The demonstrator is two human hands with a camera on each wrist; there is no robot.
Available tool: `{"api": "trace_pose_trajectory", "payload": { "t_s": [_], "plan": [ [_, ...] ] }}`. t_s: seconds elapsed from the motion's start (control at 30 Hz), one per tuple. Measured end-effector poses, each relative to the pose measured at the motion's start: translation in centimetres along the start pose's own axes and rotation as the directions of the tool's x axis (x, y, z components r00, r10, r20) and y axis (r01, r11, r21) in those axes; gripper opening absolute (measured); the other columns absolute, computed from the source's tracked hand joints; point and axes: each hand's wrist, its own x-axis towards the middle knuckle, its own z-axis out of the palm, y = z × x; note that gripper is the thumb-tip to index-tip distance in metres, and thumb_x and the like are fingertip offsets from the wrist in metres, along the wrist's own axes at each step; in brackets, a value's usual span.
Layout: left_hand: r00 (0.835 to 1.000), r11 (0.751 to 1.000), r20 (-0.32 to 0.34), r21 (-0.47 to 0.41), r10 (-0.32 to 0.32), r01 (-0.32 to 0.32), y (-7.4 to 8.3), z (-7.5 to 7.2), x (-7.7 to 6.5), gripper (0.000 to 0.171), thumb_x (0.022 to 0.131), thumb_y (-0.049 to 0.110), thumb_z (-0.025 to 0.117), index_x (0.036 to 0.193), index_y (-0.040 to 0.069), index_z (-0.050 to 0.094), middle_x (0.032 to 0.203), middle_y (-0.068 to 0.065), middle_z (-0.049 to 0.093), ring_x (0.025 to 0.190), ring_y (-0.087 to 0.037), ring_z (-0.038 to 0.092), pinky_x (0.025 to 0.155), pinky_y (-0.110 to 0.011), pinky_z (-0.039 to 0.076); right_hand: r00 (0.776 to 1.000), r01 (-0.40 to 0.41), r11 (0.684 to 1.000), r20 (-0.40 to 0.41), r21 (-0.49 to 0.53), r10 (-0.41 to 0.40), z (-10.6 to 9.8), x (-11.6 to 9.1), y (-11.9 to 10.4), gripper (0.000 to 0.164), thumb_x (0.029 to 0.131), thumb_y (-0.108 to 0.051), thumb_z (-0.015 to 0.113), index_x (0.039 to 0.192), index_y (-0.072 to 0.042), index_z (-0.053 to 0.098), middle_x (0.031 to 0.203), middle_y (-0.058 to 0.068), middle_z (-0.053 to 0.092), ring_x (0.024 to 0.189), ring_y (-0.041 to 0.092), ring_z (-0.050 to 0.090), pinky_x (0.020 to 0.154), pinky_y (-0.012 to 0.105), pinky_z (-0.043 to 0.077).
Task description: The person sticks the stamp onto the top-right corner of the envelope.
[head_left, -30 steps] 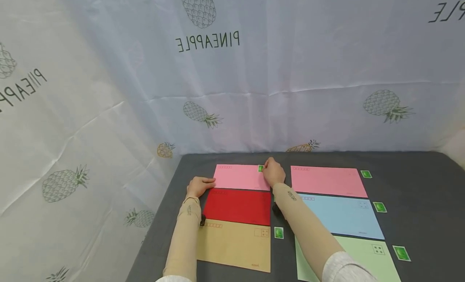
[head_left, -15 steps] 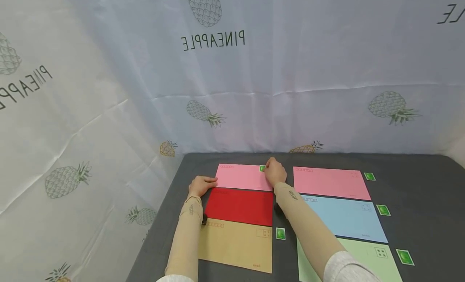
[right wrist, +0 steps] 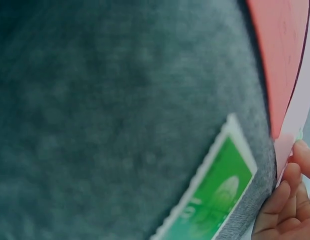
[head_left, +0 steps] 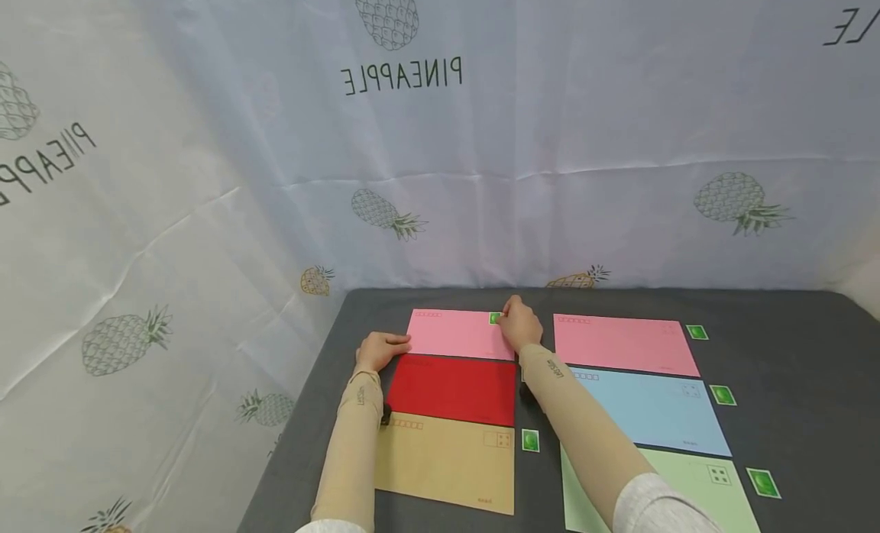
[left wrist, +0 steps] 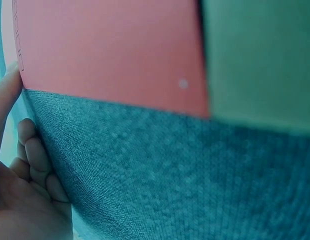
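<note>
A pink envelope (head_left: 450, 336) lies at the back left of the table. My left hand (head_left: 376, 351) rests at its left edge, the thumb on the paper. In the left wrist view the other fingers of that hand lie loosely curled on the dark cloth. At the envelope's far right corner, my right hand (head_left: 520, 324) pinches a small green postage stamp (head_left: 494, 318) by its right side. The fingertips partly cover the stamp. In the right wrist view another green stamp (right wrist: 210, 195) lies near the red envelope (head_left: 450, 389); my right forearm mostly hides it in the head view.
Nearer me is a tan envelope (head_left: 447, 466) with a green stamp (head_left: 530, 440) at its right. On the right lie a second pink envelope (head_left: 622, 344), a blue one (head_left: 653, 411) and a light green one (head_left: 670, 483), each with a stamp beside it. A curtain (head_left: 584, 121) hangs behind.
The head view has shifted slightly. Both hands stay at the pink envelope, the stamp still at its far right corner, with little visible movement.
</note>
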Motion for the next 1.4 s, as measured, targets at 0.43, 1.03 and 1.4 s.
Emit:
{"api": "trace_pose_trajectory", "payload": {
  "t_s": [0.43, 1.03, 1.4],
  "plan": [
    [0.999, 0.999, 0.022, 0.013, -0.029, 0.029, 0.9, -0.4, -0.7, 0.032, 0.084, 0.031, 0.068, 0.114, 0.02, 0.068, 0.119, -0.011, 0.065, 0.114, -0.03, 0.057, 0.101, -0.056, 0.028, 1.0, 0.012, 1.0, -0.009, 0.003, -0.012, 0.1, -0.1, 0.2, 0.016, 0.088, -0.017, 0.062, 0.092, -0.007, 0.05, 0.085, 0.013, 0.066, 0.07, 0.026, 0.058, 0.065, 0.04, 0.042],
    [0.999, 0.999, 0.015, 0.014, -0.03, 0.03, 0.7, -0.3, -0.7, 0.032, 0.083, 0.031, 0.069, 0.113, 0.02, 0.069, 0.118, -0.012, 0.065, 0.114, -0.031, 0.057, 0.101, -0.056, 0.028, 1.0, -0.005, 0.998, -0.008, 0.057, 0.005, -0.1, 0.0, 0.6, 0.013, 0.09, -0.015, 0.056, 0.098, -0.008, 0.049, 0.096, 0.015, 0.067, 0.075, 0.029, 0.061, 0.065, 0.039, 0.043],
    [1.0, 1.0, -0.02, 0.001, -0.019, 0.019, 0.8, -0.1, -1.0, 0.031, 0.082, 0.031, 0.069, 0.111, 0.02, 0.07, 0.118, -0.012, 0.065, 0.114, -0.031, 0.057, 0.099, -0.055, 0.03, 0.999, 0.004, 0.995, 0.051, 0.098, -0.009, -0.9, -0.2, 0.5, 0.014, 0.093, -0.014, 0.051, 0.105, -0.007, 0.048, 0.102, 0.018, 0.064, 0.076, 0.027, 0.06, 0.064, 0.036, 0.043]
  ]
}}
